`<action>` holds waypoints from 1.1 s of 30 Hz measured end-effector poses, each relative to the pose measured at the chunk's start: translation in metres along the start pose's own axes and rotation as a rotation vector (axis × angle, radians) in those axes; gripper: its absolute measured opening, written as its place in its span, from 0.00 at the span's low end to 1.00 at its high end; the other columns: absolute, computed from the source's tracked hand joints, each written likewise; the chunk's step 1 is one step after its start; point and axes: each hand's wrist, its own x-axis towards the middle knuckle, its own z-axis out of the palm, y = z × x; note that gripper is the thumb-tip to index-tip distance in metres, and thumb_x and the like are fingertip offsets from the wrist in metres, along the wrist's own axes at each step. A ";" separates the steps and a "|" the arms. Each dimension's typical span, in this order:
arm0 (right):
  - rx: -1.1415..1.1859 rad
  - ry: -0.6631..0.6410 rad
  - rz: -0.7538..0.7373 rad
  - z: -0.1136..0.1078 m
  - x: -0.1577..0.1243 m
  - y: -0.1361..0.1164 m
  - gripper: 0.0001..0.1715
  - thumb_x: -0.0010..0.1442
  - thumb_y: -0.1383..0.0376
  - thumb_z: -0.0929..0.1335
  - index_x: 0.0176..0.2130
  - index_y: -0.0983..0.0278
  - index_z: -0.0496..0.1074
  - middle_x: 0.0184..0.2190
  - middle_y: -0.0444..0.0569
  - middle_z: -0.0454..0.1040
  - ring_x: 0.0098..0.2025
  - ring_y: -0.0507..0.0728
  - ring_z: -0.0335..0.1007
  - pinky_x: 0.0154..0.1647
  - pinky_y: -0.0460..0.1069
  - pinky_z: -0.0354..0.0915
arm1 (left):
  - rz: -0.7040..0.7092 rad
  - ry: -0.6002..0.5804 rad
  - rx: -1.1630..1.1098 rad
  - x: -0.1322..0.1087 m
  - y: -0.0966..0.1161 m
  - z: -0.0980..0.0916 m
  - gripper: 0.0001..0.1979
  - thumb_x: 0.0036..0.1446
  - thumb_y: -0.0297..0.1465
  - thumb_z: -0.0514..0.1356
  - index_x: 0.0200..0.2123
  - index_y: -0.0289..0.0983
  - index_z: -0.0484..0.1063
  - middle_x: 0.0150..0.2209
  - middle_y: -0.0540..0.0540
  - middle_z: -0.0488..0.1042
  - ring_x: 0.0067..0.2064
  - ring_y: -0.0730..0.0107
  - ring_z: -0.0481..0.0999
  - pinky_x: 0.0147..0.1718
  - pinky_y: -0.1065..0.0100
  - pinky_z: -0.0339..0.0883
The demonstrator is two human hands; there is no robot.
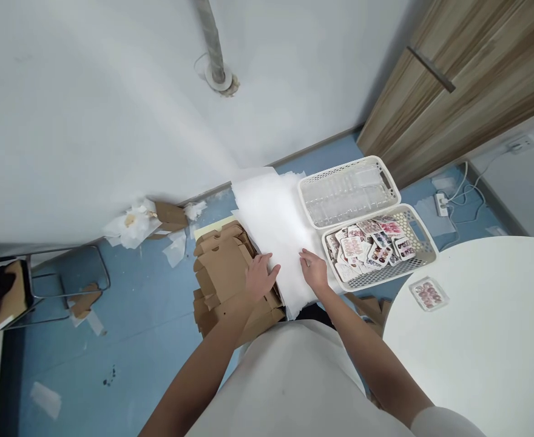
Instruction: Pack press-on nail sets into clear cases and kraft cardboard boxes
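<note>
A stack of thin white sheets point(278, 221) lies in front of me, one end spreading toward the wall. My left hand point(260, 276) rests at the border between these sheets and a pile of flattened brown cardboard boxes point(228, 264), its fingers and thumb apart. Over the sheets' right side is my right hand point(315, 272), with thumb and forefinger drawn close together. Whether a sheet edge is between them cannot be made out. Just right of this hand stands a white basket point(367, 284) holding many small cards with reddish and dark nail-like pieces point(362, 246).
Behind it, another white basket point(310, 226) holds clear plastic cases point(346, 191). A round white table point(485, 340) at right bears one clear pack point(429, 294). Crumpled paper point(133, 224) and cardboard scraps litter the blue floor. A metal-framed chair point(67, 252) stands left; a power strip point(442, 204) lies right.
</note>
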 end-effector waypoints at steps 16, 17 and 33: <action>0.375 0.115 -0.030 -0.094 -0.051 -0.081 0.16 0.54 0.57 0.62 0.37 0.63 0.71 0.35 0.48 0.75 0.38 0.56 0.69 0.41 0.51 0.63 | 0.127 -0.059 -0.741 -0.038 -0.007 -0.005 0.30 0.53 0.43 0.53 0.56 0.35 0.53 0.56 0.35 0.58 0.52 0.61 0.65 0.48 0.63 0.59; 0.442 0.121 -0.031 -0.102 -0.063 -0.085 0.16 0.52 0.56 0.64 0.36 0.64 0.71 0.33 0.47 0.75 0.36 0.55 0.69 0.39 0.51 0.64 | 0.122 -0.106 -0.794 -0.042 -0.005 -0.004 0.32 0.53 0.44 0.53 0.57 0.36 0.51 0.57 0.35 0.56 0.53 0.61 0.64 0.48 0.64 0.60; 0.754 0.261 0.124 -0.099 -0.251 -0.057 0.34 0.51 0.43 0.60 0.49 0.61 0.63 0.50 0.54 0.66 0.49 0.61 0.64 0.43 0.55 0.63 | 0.334 -0.975 -1.098 -0.112 0.063 0.039 0.28 0.39 0.39 0.66 0.43 0.31 0.67 0.37 0.38 0.75 0.37 0.59 0.75 0.38 0.60 0.67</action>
